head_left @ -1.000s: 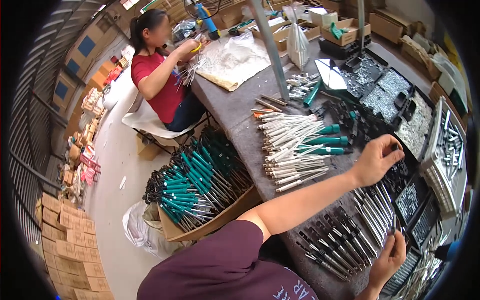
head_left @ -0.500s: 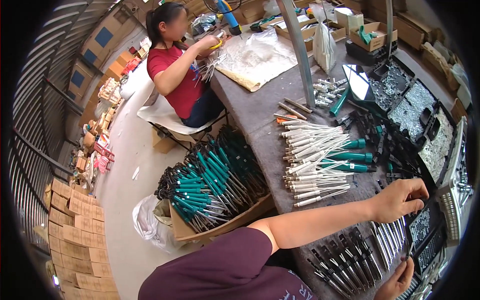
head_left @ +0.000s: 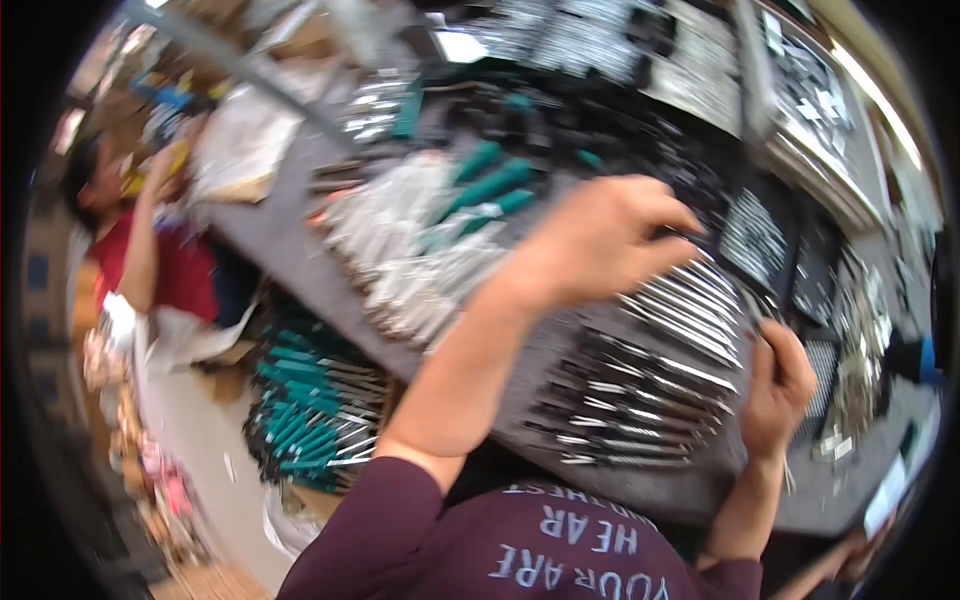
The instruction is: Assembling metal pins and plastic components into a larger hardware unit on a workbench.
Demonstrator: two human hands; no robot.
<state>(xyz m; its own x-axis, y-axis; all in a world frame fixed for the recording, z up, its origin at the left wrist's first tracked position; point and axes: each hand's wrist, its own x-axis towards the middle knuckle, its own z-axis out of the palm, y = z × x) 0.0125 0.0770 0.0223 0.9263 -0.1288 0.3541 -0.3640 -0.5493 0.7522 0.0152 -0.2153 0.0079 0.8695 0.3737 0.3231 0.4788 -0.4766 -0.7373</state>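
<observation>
Left hand (head_left: 600,240) curled, palm down, over a row of metal rods (head_left: 690,310) on the grey table (head_left: 290,270); grip hidden by blur. Right hand (head_left: 778,385) fisted around a thin rod (head_left: 752,312), just beside the black-handled tools (head_left: 620,400).

tabletop (head_left: 300,265) centre | screwdriver pile (head_left: 410,250) on it at 10 o'clock | steel shafts (head_left: 690,305) at 3 o'clock under left hand (head_left: 600,240) | dark tools (head_left: 620,400) at 5 o'clock beside right hand (head_left: 775,385) | crate of screwdrivers (head_left: 305,410) on floor at 8 o'clock | seated person (head_left: 150,250) at 9 o'clock
</observation>
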